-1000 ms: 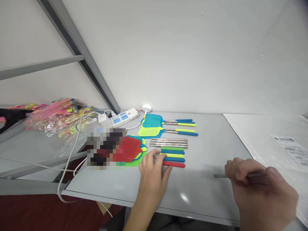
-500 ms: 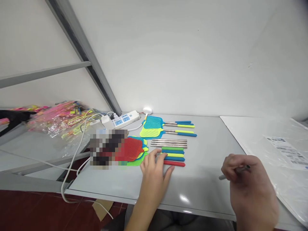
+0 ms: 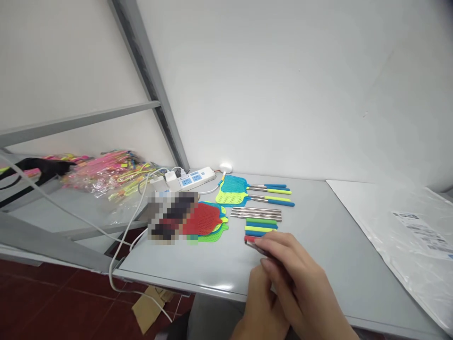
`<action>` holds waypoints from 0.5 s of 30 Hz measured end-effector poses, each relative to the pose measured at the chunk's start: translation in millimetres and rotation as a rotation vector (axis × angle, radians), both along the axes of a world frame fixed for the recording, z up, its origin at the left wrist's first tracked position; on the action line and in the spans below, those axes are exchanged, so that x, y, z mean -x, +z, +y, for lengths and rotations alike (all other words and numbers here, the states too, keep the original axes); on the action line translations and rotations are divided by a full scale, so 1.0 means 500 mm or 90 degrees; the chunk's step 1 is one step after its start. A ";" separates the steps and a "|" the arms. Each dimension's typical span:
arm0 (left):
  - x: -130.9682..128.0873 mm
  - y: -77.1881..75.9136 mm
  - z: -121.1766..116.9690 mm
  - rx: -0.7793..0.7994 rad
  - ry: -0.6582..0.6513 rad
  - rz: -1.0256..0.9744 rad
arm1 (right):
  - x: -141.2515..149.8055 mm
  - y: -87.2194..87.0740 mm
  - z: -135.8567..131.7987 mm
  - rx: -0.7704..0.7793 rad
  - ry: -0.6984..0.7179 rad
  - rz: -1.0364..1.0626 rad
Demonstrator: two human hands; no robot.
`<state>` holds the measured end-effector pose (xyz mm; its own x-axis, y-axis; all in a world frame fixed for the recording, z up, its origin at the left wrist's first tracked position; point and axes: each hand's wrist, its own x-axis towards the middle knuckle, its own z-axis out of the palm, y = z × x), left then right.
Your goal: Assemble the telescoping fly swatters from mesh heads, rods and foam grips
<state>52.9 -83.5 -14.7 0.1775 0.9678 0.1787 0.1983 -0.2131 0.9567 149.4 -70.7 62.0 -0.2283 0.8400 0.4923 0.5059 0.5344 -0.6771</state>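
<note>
Head view, left to right: we see a clear bag of pink and yellow plastic pieces [image 3: 113, 174] on a side shelf, then a white power strip [image 3: 193, 178] at the back left of our grey bench [image 3: 329, 236], its cable trailing off the edge. Beside a blurred patch lies a stack of swatter heads [image 3: 207, 222], red on top. Behind it rest finished swatters [image 3: 247, 191] with heads to the left and handles running right. Just right of the stack lie bare metal rods [image 3: 256, 213], and in front of them a row of coloured handle sleeves [image 3: 261, 226], all with their long axes across the bench, left to right.

Our left hand [image 3: 264, 307] sits at the near edge, fingers curled, partly under the right; we cannot tell what it holds. Our right hand [image 3: 297, 283] is closed, fingertips pinching a red sleeve [image 3: 250, 239], the nearest of the row. The sleeve lies on the bench, its free end pointing left. Far right lies a plastic mailer bag [image 3: 406, 226].
</note>
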 end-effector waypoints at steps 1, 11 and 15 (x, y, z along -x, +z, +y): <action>0.002 0.007 0.004 0.009 -0.011 -0.029 | -0.004 -0.004 0.002 -0.011 -0.025 -0.032; 0.039 0.051 0.095 -0.234 -0.076 0.152 | -0.072 -0.032 0.147 0.019 -0.118 -0.210; 0.053 0.038 0.123 -0.246 -0.006 0.289 | -0.073 -0.042 0.276 0.052 -0.015 -0.363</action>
